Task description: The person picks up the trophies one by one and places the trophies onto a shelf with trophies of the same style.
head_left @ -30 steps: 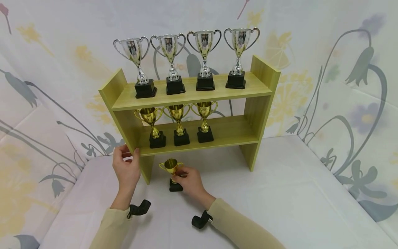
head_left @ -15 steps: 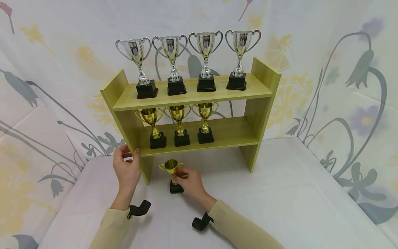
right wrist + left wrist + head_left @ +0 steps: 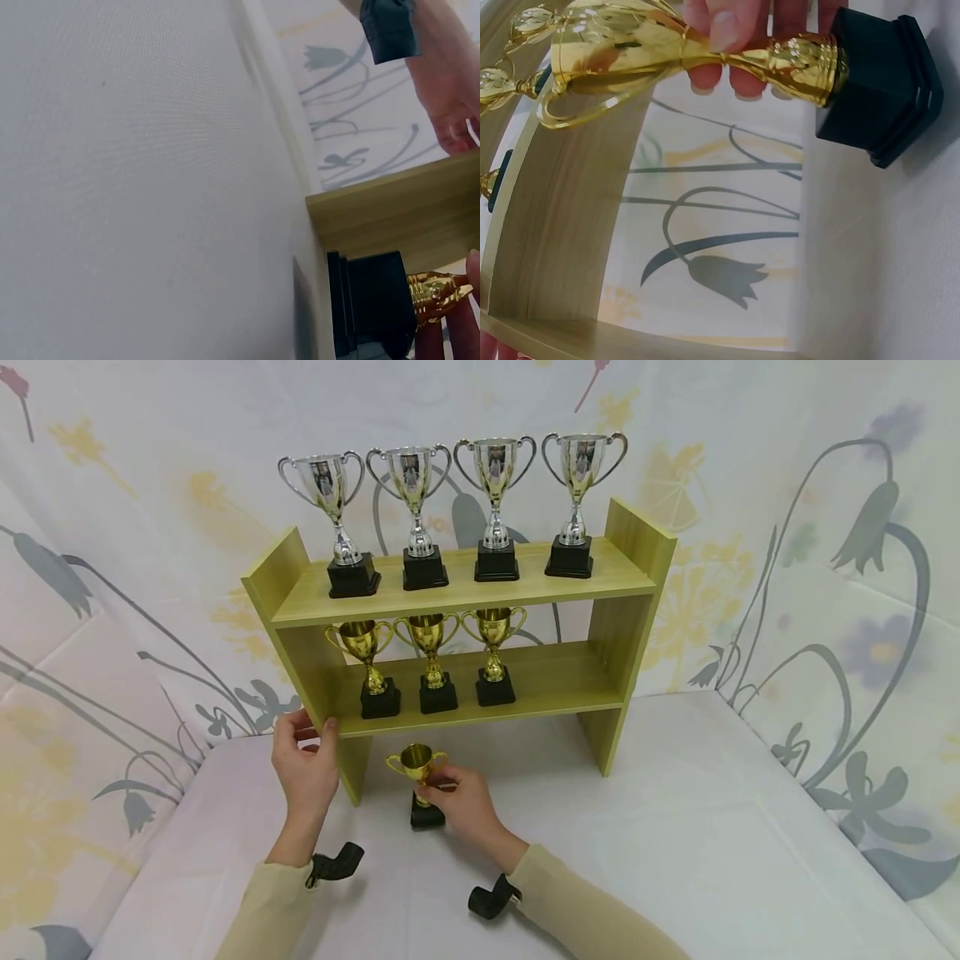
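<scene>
In the head view, my right hand [image 3: 467,806] pinches a small gold trophy cup [image 3: 416,762] by its stem, thumb and fingers round it. The cup is upright in front of the wooden shelf's lower left part, its black base [image 3: 877,86] close over the white cloth. My left hand [image 3: 307,768] grips the left side panel of the wooden shelf [image 3: 480,718], thumb at the front edge and fingers behind. On the middle board stand three gold trophies [image 3: 432,652], toward the left. Several silver trophies [image 3: 495,493] line the top board.
White cloth [image 3: 675,827] covers the table under the shelf. A flower-printed curtain [image 3: 750,485] hangs behind and at both sides. Black wrist cameras [image 3: 337,862] are strapped to both sleeves. The right side panel [image 3: 626,668] stands beyond the gold row.
My right hand has shifted very slightly toward me and to the right with the gold trophy. The left hand stays on the shelf panel.
</scene>
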